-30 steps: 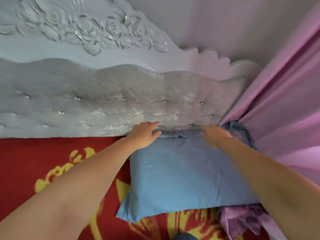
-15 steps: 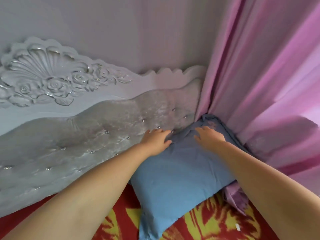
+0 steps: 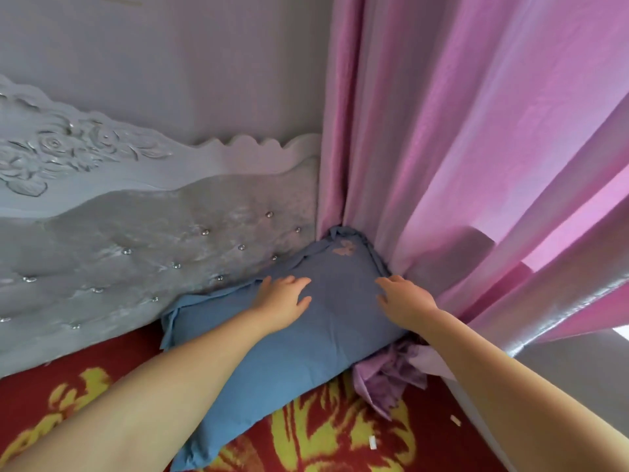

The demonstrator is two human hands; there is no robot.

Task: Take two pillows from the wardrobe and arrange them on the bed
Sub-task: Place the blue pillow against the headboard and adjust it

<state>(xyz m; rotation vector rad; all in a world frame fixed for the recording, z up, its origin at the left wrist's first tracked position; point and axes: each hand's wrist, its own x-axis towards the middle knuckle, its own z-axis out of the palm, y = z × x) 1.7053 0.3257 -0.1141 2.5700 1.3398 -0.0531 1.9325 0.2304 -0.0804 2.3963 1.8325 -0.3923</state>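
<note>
Red-and-yellow bedspread [image 3: 340, 447] nearest me, blue pillow [image 3: 289, 349] on it in the bed's corner, my left hand [image 3: 282, 303] and right hand [image 3: 403, 301] flat on top, fingers spread and gripping nothing, tufted grey headboard [image 3: 143, 253] behind, pink curtain [image 3: 459, 148] touching the pillow's right side.

A pink curtain [image 3: 459, 148] hangs beside the tufted grey headboard [image 3: 136, 260].

One head-worn view looks forward and down, close over the bed's corner [image 3: 85, 379].
</note>
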